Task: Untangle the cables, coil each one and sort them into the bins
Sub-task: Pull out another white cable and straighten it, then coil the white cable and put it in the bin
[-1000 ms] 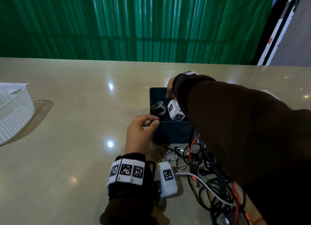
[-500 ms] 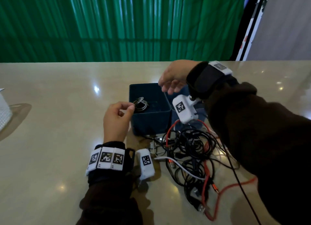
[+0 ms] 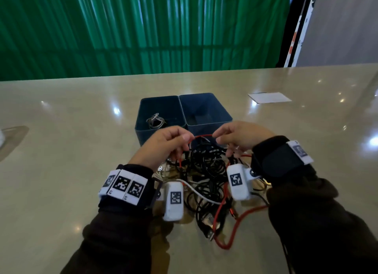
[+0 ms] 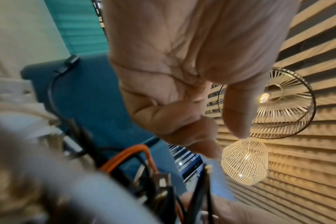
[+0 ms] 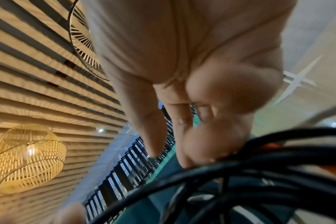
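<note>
Both hands work at the top of the cable tangle [image 3: 206,177], which lies on the table [image 3: 61,150] toward its near edge, just in front of two dark blue bins [image 3: 184,114] standing side by side. The left hand [image 3: 163,144] pinches a red cable [image 3: 202,136] between thumb and fingers, and the right hand [image 3: 241,137] pinches the same short raised stretch from the other side, so a small red arc spans the gap between them. The rest of the red cable runs down through the heap and loops out toward the near edge. The left bin already holds one small grey coil [image 3: 155,121]; the right bin looks empty, though its floor is in shadow.

This looks like the start of freeing the red cable. The risk is in the pull: the red line passes under and through several black loops, so a firm tug would likely tighten a knot or drag the whole heap along. The tangle touches the bins' near wall, and a lifted mass could nudge or tip them. A white cable [image 3: 200,194] and loose plugs lie in the pile too; a plug snagged in a loop could jam. Feeding slack from one end seems safer.
</note>
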The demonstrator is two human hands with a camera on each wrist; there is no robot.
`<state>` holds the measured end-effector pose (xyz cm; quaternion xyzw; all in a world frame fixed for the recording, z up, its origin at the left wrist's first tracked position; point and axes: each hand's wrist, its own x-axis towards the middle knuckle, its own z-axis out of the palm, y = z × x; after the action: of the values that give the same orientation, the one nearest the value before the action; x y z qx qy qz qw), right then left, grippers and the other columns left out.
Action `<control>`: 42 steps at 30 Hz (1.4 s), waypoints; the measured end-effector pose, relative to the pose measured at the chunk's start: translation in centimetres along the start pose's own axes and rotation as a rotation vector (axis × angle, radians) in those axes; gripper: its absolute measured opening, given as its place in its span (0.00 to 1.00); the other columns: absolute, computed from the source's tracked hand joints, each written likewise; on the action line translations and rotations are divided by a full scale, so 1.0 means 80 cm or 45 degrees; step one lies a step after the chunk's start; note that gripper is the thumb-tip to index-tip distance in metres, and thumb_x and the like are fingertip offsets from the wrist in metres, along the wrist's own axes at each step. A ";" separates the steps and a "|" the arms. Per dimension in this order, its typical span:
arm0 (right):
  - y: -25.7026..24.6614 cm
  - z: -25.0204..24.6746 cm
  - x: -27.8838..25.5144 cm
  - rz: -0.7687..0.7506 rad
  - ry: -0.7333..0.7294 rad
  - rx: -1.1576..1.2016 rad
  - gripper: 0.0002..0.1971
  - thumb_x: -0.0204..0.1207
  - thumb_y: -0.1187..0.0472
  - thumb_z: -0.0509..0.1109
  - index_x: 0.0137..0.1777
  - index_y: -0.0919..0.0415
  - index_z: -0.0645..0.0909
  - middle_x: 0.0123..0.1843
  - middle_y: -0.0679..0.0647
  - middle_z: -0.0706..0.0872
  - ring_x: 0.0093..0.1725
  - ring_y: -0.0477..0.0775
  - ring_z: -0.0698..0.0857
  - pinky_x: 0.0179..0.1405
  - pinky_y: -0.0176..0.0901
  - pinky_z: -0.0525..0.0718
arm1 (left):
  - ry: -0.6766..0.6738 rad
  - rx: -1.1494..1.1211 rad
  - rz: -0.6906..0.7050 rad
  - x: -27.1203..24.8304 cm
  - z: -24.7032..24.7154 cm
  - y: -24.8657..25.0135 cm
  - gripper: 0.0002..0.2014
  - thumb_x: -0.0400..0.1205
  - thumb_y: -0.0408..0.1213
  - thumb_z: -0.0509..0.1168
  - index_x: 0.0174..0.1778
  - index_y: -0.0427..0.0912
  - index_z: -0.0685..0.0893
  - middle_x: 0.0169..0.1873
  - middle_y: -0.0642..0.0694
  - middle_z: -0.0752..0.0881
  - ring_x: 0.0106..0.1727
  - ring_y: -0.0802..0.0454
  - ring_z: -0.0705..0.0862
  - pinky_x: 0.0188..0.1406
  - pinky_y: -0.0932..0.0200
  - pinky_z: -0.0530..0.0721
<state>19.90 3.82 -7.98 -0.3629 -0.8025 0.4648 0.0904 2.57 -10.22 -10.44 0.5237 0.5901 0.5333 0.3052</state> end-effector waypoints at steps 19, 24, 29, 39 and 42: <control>0.060 -0.033 0.012 0.299 0.187 -0.569 0.12 0.76 0.58 0.70 0.56 0.63 0.85 0.54 0.59 0.87 0.54 0.59 0.84 0.50 0.44 0.77 | 0.140 0.078 -0.029 0.008 0.018 -0.021 0.09 0.77 0.38 0.69 0.29 0.46 0.84 0.21 0.46 0.71 0.20 0.58 0.64 0.20 0.66 0.62; 0.060 -0.040 0.009 0.238 0.206 -0.502 0.08 0.75 0.57 0.73 0.48 0.62 0.86 0.42 0.54 0.84 0.43 0.54 0.80 0.43 0.41 0.73 | 0.173 0.138 -0.013 0.009 0.019 -0.023 0.08 0.80 0.34 0.68 0.34 0.46 0.83 0.24 0.46 0.76 0.19 0.60 0.66 0.20 0.68 0.65; 0.072 -0.066 0.012 -0.001 0.740 -0.426 0.08 0.76 0.58 0.70 0.39 0.62 0.83 0.45 0.59 0.86 0.49 0.60 0.84 0.43 0.42 0.73 | 0.175 0.108 0.036 0.008 0.022 -0.021 0.05 0.80 0.35 0.66 0.44 0.51 0.82 0.31 0.34 0.79 0.24 0.58 0.70 0.24 0.65 0.68; 0.024 -0.014 0.002 -0.860 0.969 0.143 0.13 0.81 0.53 0.58 0.36 0.56 0.73 0.29 0.43 0.72 0.28 0.36 0.73 0.29 0.28 0.69 | 0.175 -0.134 0.241 0.004 0.026 -0.012 0.16 0.76 0.51 0.63 0.57 0.49 0.80 0.31 0.51 0.79 0.29 0.59 0.76 0.30 0.65 0.75; 0.007 0.018 0.001 -0.974 0.673 0.121 0.15 0.80 0.52 0.62 0.34 0.60 0.73 0.28 0.51 0.73 0.28 0.41 0.71 0.29 0.39 0.72 | 0.057 -0.175 0.255 0.004 0.028 -0.011 0.27 0.73 0.60 0.66 0.65 0.52 0.76 0.43 0.52 0.82 0.38 0.56 0.79 0.33 0.62 0.78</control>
<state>19.40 3.08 -9.22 -0.1424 -0.8060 0.3260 0.4731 4.26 -9.11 -11.71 0.5458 0.5034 0.6120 0.2723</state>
